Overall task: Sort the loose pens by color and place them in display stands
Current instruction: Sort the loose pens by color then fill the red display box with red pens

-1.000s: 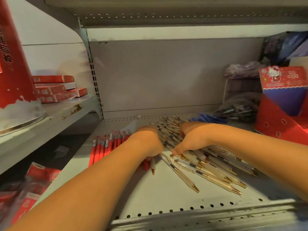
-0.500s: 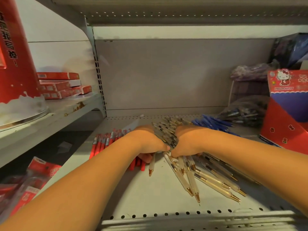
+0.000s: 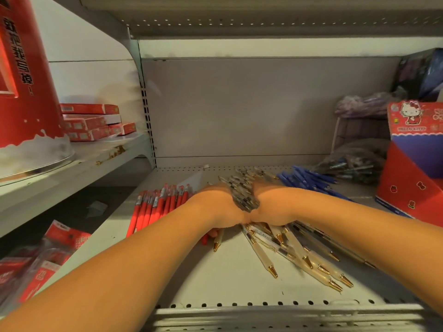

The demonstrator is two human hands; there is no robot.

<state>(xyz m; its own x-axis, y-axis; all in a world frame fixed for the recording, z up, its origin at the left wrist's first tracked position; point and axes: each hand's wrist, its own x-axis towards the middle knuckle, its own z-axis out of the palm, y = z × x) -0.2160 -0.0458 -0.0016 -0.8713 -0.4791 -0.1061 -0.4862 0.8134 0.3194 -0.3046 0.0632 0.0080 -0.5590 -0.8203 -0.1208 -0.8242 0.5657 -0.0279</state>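
cream-bodied, gold-tipped, the cream pens lie in a heap in the middle of the shelf. a second ago the left hand and the right hand sat on either side of that heap with a gap between them. now the heels of the two hands touch, and the far part of the heap is squeezed into a tight bundle that stands up between the wrists. the near part of the heap lies narrower than it did, its gold tips less widely fanned. several pens still trail loose just in front of the hands, and one stray pen lies at the heap's left edge under the left hand. the fingers of both hands are hidden beyond the backs of the hands, so i cannot tell whether they curl round the bundle or lie flat against it. just left of the heap the red pens lie in a row; just behind and right of it lie the blue pens; well to the right of the heap stands the red display stand, with no pens showing in it. this reads as gathering one colour into a handful for the stand. the three colours already lie apart, so sorting looks largely done and placing not yet begun, and the loose pens in front will probably need a second gather.
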